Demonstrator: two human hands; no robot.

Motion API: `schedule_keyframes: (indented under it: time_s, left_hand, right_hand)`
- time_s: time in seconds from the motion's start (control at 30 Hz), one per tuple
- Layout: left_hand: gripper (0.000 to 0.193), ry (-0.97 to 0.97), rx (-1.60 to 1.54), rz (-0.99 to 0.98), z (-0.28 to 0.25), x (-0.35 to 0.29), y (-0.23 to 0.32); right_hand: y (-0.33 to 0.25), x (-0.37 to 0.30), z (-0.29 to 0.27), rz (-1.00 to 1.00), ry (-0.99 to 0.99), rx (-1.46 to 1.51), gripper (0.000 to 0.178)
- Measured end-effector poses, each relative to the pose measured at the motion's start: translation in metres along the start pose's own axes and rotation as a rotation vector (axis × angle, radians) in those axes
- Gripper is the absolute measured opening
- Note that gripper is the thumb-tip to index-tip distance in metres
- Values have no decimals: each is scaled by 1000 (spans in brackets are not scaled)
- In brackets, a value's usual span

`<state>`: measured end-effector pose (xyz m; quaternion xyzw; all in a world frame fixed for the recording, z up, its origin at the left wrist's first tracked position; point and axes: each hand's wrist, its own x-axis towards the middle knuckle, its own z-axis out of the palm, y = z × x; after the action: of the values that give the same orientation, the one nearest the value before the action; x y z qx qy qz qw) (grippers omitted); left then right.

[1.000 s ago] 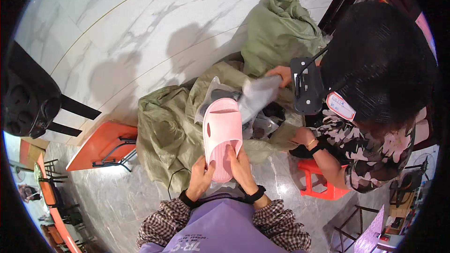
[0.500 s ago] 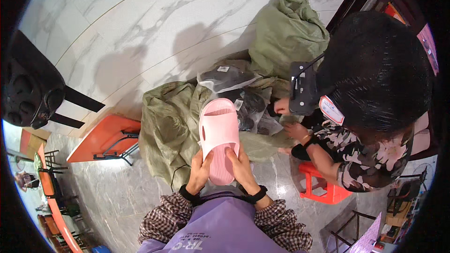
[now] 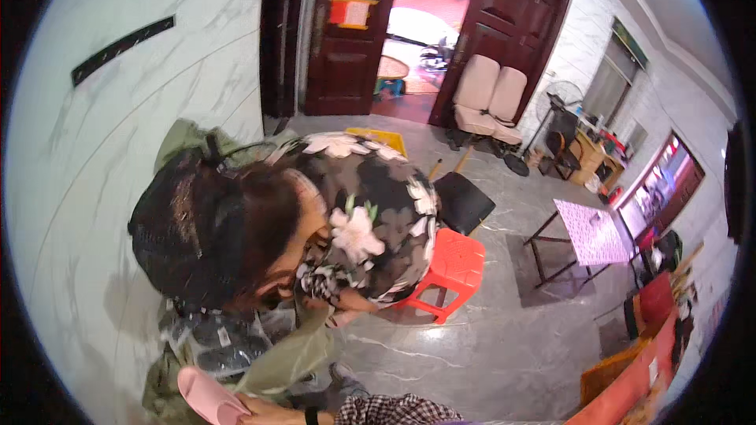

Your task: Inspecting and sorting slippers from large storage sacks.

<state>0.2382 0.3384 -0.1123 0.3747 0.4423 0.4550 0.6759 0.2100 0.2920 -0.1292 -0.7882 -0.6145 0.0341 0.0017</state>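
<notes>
The right hand (image 3: 269, 412) is clamped on the open end of a pink slipper (image 3: 206, 395), well to the lower left of the red stool (image 3: 461, 258); this hold seems to leave the toe free. The left hand is out of view, so its grip I cannot tell. Also left of the stool, an olive sack (image 3: 293, 356) and bagged dark goods (image 3: 224, 356) lie low, probably within easy reach for the bending co-worker (image 3: 358, 212).

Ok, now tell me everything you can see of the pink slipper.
The pink slipper is plain pale pink, with a smooth, rounded end that looks like moulded foam or rubber. It slants at the picture's lower left, rounded end toward the upper left, in front of an olive sack. The right hand grips its lower right part. The other end isn't visible, and blur hides finer detail.
</notes>
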Motion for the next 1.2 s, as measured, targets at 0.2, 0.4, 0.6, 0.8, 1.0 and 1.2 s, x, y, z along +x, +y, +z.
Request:
schedule_keyframes:
  time_s: [0.2, 0.4, 0.6, 0.8, 1.0, 1.2]
  left_hand:
    - [36, -239, -12, 44, 86, 23, -13]
    - [35, -379, 52, 40, 136, 50, -41]
    - [35, -434, 155, 24, 179, 70, -70]
    - [34, -453, 255, -4, 219, 82, -81]
    - [34, -492, 337, -68, 225, 73, -88]
    - [33, -538, 344, -123, 215, 46, -99]
  right_hand:
    - [69, 58, 12, -4, 76, 89, 50]
    - [139, 98, 11, -76, 82, 255, 49]
    - [216, 118, 10, -221, 58, 465, 49]
    - [290, 134, 3, -399, 18, 673, 48]
    - [332, 119, 6, -548, -33, 863, 48]
    - [363, 80, 13, -700, -109, 980, 48]
